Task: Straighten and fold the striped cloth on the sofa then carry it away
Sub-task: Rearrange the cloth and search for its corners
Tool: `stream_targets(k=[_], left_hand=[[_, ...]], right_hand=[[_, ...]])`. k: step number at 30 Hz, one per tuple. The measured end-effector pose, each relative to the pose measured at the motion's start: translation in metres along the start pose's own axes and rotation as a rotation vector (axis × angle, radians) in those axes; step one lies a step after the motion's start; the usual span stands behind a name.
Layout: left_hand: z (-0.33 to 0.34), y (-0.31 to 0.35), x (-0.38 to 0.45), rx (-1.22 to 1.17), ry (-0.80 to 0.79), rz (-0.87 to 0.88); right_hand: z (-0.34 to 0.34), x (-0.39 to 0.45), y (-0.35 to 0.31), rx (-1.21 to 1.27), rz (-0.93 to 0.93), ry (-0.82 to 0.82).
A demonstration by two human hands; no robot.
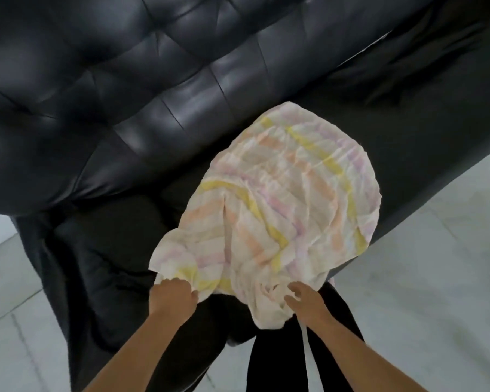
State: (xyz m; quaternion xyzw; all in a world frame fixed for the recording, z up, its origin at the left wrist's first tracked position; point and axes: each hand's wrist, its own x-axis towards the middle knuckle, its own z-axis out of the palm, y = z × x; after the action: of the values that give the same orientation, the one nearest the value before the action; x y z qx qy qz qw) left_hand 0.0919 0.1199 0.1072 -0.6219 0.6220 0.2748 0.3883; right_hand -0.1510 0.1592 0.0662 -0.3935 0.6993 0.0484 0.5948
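Observation:
The striped cloth (277,199), cream with yellow, orange and pink bands, lies rumpled across the seat of a black leather sofa (130,89). Its near edge hangs over the seat's front. My left hand (171,298) is closed on the cloth's near left corner. My right hand (306,302) rests at the bunched near right part of the cloth with fingers spread, touching the fabric but not clearly gripping it. The far edge of the cloth lies flat near the backrest.
The sofa's tufted backrest fills the top of the view. Pale tiled floor (436,278) shows to the right and at the lower left. My dark trouser legs (283,363) stand against the sofa's front edge.

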Motion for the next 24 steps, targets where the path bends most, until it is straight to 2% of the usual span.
stream_targets(k=[2, 6, 12, 16, 18, 20, 22, 23, 24], left_hand=[[-0.003, 0.032, 0.007, -0.184, 0.077, 0.118], [-0.016, 0.104, 0.050, -0.379, 0.100, 0.304], [-0.014, 0.192, 0.147, -0.598, 0.201, 0.349], [-0.037, 0.234, 0.177, -0.638, 0.353, 0.402], [-0.067, 0.258, 0.180, -0.725, 0.347, 0.367], [-0.093, 0.281, 0.184, -0.667, 0.382, 0.505], [-0.111, 0.297, 0.188, -0.302, 0.438, 0.810], [-0.111, 0.299, 0.193, -0.050, 0.406, 0.920], [-0.112, 0.295, 0.201, 0.153, 0.370, 0.949]], right_hand=[[-0.026, 0.009, 0.013, 0.066, 0.023, 0.181], [-0.098, 0.057, 0.048, 0.161, 0.165, 0.450], [-0.178, 0.178, 0.081, 0.243, 0.268, 0.683], [-0.208, 0.201, 0.080, 0.435, 0.396, 0.828], [-0.209, 0.185, 0.075, 0.435, 0.298, 0.698], [-0.197, 0.160, 0.068, 0.261, -0.036, 0.423], [-0.179, 0.132, 0.062, 0.192, -0.311, 0.124], [-0.172, 0.123, 0.064, 0.207, -0.338, -0.014], [-0.169, 0.117, 0.069, 0.203, -0.315, -0.114]])
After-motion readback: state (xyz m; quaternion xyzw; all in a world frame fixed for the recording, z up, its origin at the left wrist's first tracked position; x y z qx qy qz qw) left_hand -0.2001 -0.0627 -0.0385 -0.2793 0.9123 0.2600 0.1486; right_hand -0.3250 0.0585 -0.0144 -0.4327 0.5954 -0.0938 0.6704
